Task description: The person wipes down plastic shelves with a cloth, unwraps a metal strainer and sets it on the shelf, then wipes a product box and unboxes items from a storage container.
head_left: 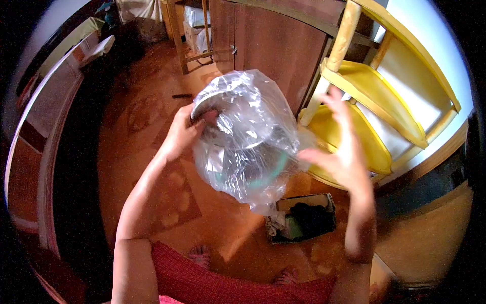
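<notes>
A crinkled clear plastic bag (238, 172) hangs in front of me over the floor, bulging and catching the light. Through the film shows a round, silvery bowl-like shape (253, 129), with a curved green band lower down on the right. My left hand (183, 131) is closed on the upper left rim, its thumb outside and fingertips showing pinkish behind the film. To the right, my right hand (338, 152) is open with fingers spread and slightly blurred. Its thumb is right at the bag's right edge.
Yellow corner shelves (374, 91) stand close on the right. Below them an open box (304, 218) with dark contents sits on the reddish floor (147, 167). A brown cabinet (278, 50) is ahead, with a wooden stool-like frame (182, 55) beside it. My feet are below.
</notes>
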`<move>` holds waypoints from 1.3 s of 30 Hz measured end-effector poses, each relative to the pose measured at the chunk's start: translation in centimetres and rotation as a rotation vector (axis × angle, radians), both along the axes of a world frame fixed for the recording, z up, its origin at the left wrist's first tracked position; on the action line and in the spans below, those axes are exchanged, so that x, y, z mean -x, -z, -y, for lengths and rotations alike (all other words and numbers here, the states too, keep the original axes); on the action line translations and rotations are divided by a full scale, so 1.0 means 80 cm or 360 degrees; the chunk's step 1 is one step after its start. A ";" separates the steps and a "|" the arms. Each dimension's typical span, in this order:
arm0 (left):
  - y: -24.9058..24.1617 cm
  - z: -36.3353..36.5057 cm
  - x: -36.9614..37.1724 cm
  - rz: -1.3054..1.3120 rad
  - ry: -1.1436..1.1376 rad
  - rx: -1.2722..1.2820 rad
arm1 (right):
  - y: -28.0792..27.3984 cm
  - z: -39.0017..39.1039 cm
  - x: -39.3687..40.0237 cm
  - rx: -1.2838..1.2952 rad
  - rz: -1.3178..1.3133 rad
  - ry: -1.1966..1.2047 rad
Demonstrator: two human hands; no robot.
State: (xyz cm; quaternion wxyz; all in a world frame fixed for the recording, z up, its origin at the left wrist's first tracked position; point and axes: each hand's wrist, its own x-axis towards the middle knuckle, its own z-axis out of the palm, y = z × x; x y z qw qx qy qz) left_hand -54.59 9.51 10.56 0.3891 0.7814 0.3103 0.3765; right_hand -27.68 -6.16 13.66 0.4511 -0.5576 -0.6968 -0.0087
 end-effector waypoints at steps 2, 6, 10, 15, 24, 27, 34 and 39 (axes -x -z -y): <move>-0.006 0.014 -0.007 -0.0015 0.0023 0.0121 | 0.015 -0.012 0.020 0.0345 -0.0081 -0.0093; -0.013 0.017 -0.002 0.0235 -0.0018 0.0320 | 0.061 -0.032 0.029 0.0890 -0.0427 -0.0375; 0.004 0.011 -0.002 0.0188 0.0018 0.0491 | 0.101 -0.041 0.026 0.1326 -0.0357 -0.0506; -0.005 0.022 -0.010 0.0415 0.0048 0.0621 | 0.105 -0.034 0.036 0.0939 -0.0486 -0.0638; -0.014 0.033 -0.009 0.0412 0.0009 0.0739 | 0.112 -0.025 0.042 0.1160 -0.1063 -0.0982; -0.021 0.027 -0.003 0.0365 0.0112 0.0692 | 0.097 -0.017 0.037 0.0974 -0.1143 -0.0914; -0.003 0.017 -0.005 0.0250 0.0505 0.0773 | 0.091 -0.019 0.013 0.0852 -0.1225 -0.0696; -0.006 0.033 -0.015 -0.0018 0.0546 0.0904 | 0.082 -0.016 0.002 0.0845 -0.1454 -0.0629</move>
